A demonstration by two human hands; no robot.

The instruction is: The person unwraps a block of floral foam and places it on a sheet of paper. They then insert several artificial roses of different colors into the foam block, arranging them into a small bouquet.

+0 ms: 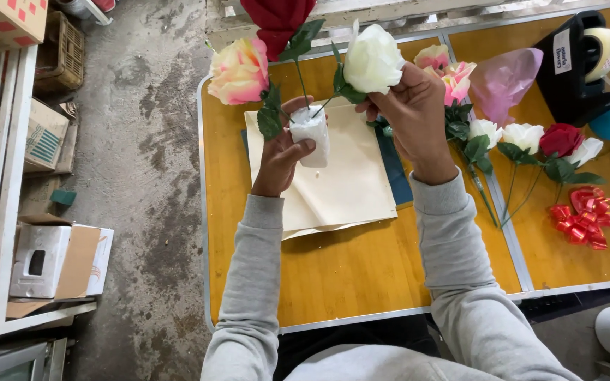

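My left hand (282,154) grips a white-wrapped bundle of flower stems (311,132), held above cream paper sheets (347,180) on the yellow table (347,271). From the bundle rise a pink-and-yellow rose (238,70) and a dark red rose (277,21). My right hand (412,113) pinches a white rose (372,60) just under its head, its stem angled toward the bundle. Both sleeves are grey.
More artificial roses lie to the right: pink ones (450,70), white ones (524,135) and a red one (560,139). A red ribbon bow (586,217), pink wrap (504,79) and a black tape dispenser (579,63) sit there. Cardboard boxes (54,259) stand on the concrete floor at left.
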